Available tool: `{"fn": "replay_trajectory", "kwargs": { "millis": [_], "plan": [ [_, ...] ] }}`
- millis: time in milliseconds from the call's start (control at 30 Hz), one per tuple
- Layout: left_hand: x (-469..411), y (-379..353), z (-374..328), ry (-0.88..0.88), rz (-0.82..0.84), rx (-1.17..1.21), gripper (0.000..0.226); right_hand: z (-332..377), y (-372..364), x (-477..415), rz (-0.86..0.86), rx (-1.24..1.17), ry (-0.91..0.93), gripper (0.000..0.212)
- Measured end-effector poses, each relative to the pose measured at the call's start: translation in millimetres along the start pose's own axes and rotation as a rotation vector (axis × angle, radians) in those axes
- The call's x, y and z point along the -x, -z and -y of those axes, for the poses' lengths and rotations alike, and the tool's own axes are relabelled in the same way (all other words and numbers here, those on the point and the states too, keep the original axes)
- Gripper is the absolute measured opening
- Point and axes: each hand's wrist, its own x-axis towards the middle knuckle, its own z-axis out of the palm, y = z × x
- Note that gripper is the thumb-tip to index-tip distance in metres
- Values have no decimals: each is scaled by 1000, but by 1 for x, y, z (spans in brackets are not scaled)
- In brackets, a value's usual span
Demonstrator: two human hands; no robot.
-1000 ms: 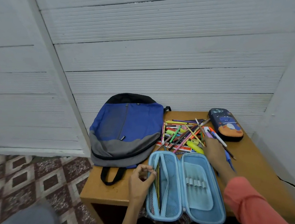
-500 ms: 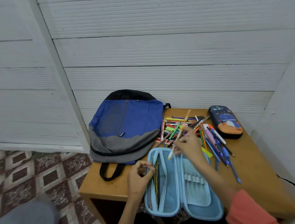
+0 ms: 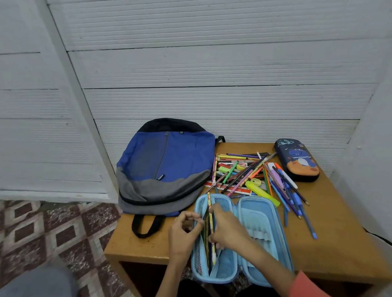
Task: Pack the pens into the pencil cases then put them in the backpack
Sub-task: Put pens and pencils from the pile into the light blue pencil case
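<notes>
Light-blue pencil case (image 3: 262, 213) lies open at the near edge of the table (image 3: 335, 231). The person's right hand (image 3: 226, 231), at the loose pens (image 3: 244, 170) a second ago, now pinches a pale patterned pencil (image 3: 210, 208) and slides it into the left mesh pocket. The left hand (image 3: 183, 234) pinches the pocket rim wide. Most pens remain piled behind, with a dark case (image 3: 296, 159) far right and the backpack (image 3: 165, 165) far left. Packing looks barely begun.

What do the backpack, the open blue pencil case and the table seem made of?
Backpack: matte woven fabric, judging by its soft creases. Open pencil case: likely a moulded fabric-covered shell, with a mesh pocket. Table: smooth brown wood or laminate; cannot tell which.
</notes>
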Motion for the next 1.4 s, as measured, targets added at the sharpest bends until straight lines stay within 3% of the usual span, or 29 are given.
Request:
{"fn": "replay_trajectory", "kwargs": {
  "millis": [167,533,767,867,1000,1167,1400],
  "plan": [
    [-1,0,3,3,2,-23,13,5,-1,15,-33,216,100,19],
    [-1,0,5,10,-10,-12,15,9,-3,35,-110,627,297,11],
    [-2,1,5,5,-4,-6,15,0,8,21,26,387,300,7],
    [-2,1,6,-11,5,2,8,-9,13,14,63,213,320,20],
    [-2,1,5,-7,6,-6,12,-23,13,-5,-172,-52,239,19],
    [-2,0,4,11,1,-15,13,-23,8,-29,-257,-82,95,23],
    [-2,1,2,-6,10,2,12,-18,3,-40,-153,27,-8,44]
  ]
}}
